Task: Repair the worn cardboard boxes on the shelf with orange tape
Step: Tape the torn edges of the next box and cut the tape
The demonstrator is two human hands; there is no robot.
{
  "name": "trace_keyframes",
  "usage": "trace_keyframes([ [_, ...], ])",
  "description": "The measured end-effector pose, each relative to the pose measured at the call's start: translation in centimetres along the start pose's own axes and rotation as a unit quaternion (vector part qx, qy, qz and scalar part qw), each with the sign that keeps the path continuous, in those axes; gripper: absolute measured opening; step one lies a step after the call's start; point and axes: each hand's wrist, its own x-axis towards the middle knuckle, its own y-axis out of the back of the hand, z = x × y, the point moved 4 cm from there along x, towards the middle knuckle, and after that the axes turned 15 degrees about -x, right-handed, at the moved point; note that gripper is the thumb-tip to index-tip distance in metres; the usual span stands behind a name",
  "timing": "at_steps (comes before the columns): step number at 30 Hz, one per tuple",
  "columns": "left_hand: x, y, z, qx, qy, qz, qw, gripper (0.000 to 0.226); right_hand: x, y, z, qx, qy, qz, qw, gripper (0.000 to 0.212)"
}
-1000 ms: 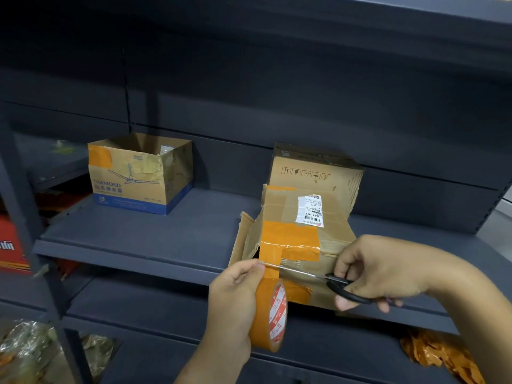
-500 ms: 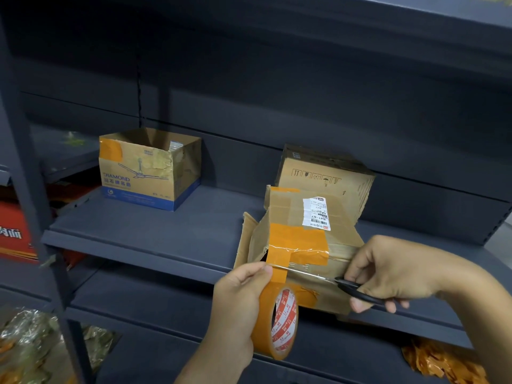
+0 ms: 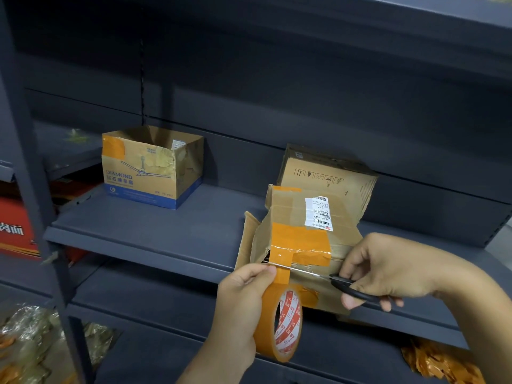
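head view. dark grey metal shelf [image 3: 171, 234] carrying three cardboard boxes. front box, the worn cardboard box [image 3: 310, 245], sits at the shelf's front edge, right of centre, torn flap open on its left side, white shipping label [image 3: 318, 211] on top, wide orange tape patches [image 3: 297, 243] across top and front face. left hand [image 3: 243, 297] grips the orange tape roll [image 3: 279, 322], fingers [image 3: 250, 274] curled round its outer rim, thumb tip pressed on the tape strip [image 3: 283, 273] that runs up from the roll to the box front; roll hangs just below the shelf edge, red-and-white printed core facing right. right hand [image 3: 388, 270] holds black-handled scissors [image 3: 327, 277], fingers closed through and around the handles; thin blades lie nearly level, reaching left across the strip just above the left thumb, at the box front. cannot tell how far the blades are apart.

behind the front box, touching or just behind it, a second plain cardboard box [image 3: 329, 176] with handling symbols, leaning against the shelf back. well apart to the left, open-topped diamond ceiling fan box [image 3: 151, 167], blue band at base, orange tape patch on its upper left corner. red carton [image 3: 16, 228] on the lower level at far left. crumpled clear plastic [image 3: 30, 342] bottom left, crumpled orange tape scraps [image 3: 440, 361] bottom right.
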Motion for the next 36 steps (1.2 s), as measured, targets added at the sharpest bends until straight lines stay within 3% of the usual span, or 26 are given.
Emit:
trace_keyframes([
  [7, -0.2, 0.0, 0.1, -0.005, -0.028, -0.001, 1.000, 0.013, 0.2, 0.4, 0.1, -0.006, 0.016, 0.014, 1.000, 0.054],
  [14, -0.4, 0.2, -0.2, -0.022, -0.050, 0.010, 0.998, 0.007, 0.4, 0.5, 0.4, -0.004, 0.010, 0.044, 0.999, 0.035],
  [17, -0.7, 0.3, -0.5, -0.022, -0.068, -0.001, 0.997, 0.020, 0.6, 0.5, 0.4, 0.005, 0.008, 0.053, 0.999, 0.032],
  [25, -1.7, 1.3, 0.5, -0.005, -0.192, -0.029, 0.981, 0.021, 0.0, 0.0, 0.7, 0.007, 0.007, 0.038, 0.999, 0.033],
  [36, -2.0, 1.8, 2.1, 0.024, -0.238, -0.027, 0.971, 0.021, -0.3, 0.3, -0.1, -0.086, 0.015, 0.063, 0.994, 0.047],
])
